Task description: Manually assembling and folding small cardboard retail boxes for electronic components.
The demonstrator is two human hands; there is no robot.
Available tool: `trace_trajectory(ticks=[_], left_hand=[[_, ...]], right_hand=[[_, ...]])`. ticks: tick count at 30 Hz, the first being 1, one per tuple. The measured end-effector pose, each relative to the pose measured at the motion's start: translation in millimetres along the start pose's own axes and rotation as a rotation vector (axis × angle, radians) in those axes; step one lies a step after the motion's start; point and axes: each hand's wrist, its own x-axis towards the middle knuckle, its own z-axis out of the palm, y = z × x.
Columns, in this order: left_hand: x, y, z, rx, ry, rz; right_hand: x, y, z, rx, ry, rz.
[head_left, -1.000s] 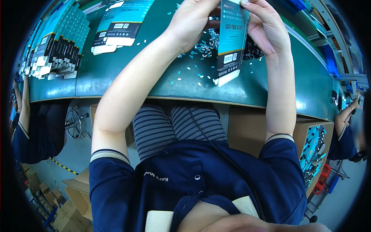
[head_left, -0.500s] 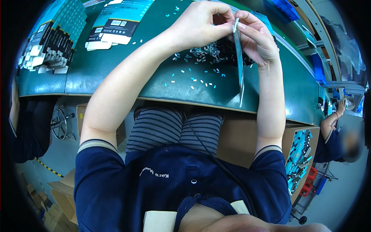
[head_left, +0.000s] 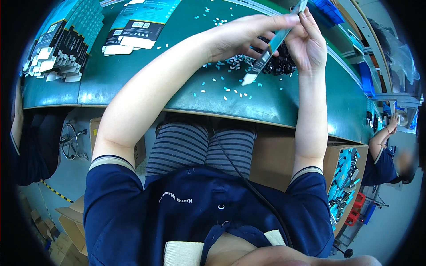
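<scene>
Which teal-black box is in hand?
The tilted box held by left hand and right hand, seen nearly edge-on; those in the large stack and small pile lie on the table.

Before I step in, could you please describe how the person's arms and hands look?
Short navy sleeves end in pale cuffs with dark stripes; the forearms are bare. The left hand and right hand wear no gloves, and no watch shows. A black cable crosses the navy shirt.
</scene>
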Motion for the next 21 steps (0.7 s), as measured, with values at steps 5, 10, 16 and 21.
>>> trace_trajectory(ticks=[5,10,16,21], left_hand=[[4,4,-13,-0.01,-0.068,0.002],[7,18,-25,-0.87,0.212,0.163],[9,6,-32,-0.518,0.081,0.198],[9,6,-35,-0.541,0.273,0.156]], right_hand=[[11,9,4,-0.155,0.189,-0.127],[12,19,-14,-0.503,0.178,0.057],[-4,25,18,-0.672,0.076,0.306],[0,24,21,-0.426,0.063,0.368]])
